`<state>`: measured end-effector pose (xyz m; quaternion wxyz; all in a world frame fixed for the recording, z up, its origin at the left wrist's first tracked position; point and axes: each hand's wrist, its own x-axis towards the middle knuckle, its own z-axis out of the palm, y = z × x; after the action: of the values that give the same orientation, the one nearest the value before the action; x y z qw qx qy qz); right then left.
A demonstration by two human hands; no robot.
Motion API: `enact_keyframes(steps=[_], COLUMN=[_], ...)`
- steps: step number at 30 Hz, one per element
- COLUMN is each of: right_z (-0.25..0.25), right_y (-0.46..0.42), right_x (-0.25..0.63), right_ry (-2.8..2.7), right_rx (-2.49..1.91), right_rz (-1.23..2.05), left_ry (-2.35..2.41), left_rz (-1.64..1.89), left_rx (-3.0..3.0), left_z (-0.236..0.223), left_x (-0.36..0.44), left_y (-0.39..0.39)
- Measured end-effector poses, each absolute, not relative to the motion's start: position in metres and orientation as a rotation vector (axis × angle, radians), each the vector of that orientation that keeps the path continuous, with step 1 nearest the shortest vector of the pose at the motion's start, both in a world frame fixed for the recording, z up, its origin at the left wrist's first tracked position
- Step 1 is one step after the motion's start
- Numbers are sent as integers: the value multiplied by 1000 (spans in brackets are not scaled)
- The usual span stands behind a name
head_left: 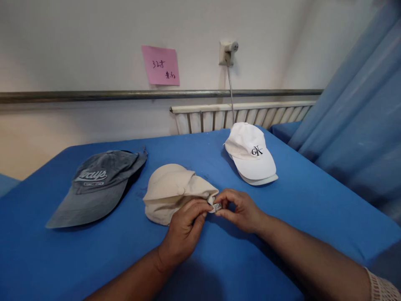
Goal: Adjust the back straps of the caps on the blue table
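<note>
A beige cap [169, 184] lies on the blue-covered table, its back strap end toward my hands. With fingers pinched, my left hand [186, 228] holds the cap's strap from the near side. My right hand [239, 209] pinches a small metal buckle [217, 206] on that strap between thumb and fingers. The two hands almost meet at the buckle, and the fingertips partly hide the strap. Left of the beige cap rests a dark grey cap [100, 184] with white lettering. Farther back on the right sits a white cap [247, 150] with a black logo, seemingly over another pale brim.
A blue sheet [266, 255] covers the table. Behind it are a wall rail [119, 95], a radiator [250, 115] and a socket [226, 53] with a plugged-in cord. A pink note [161, 65] is on the wall. Blue curtains [354, 100] hang at the right.
</note>
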<state>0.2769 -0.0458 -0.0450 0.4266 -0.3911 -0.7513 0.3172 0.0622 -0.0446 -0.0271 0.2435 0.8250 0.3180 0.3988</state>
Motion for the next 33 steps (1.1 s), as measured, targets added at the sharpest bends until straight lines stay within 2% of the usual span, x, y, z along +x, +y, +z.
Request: enact_keyframes(steps=[11, 20, 33], right_z=[-44, -44, -40], right_y=[-47, -47, -53], right_x=[275, 276, 272], right_ry=[-1876, -1852, -1936], right_rx=[-975, -980, -922], right_rz=[806, 781, 715], left_ry=[846, 1098, 1095], left_rz=[1158, 1085, 1057], left_rx=[2272, 2035, 1985], left_z=[-25, -32, -29], left_x=[65, 65, 71], left_y=[-47, -50, -52])
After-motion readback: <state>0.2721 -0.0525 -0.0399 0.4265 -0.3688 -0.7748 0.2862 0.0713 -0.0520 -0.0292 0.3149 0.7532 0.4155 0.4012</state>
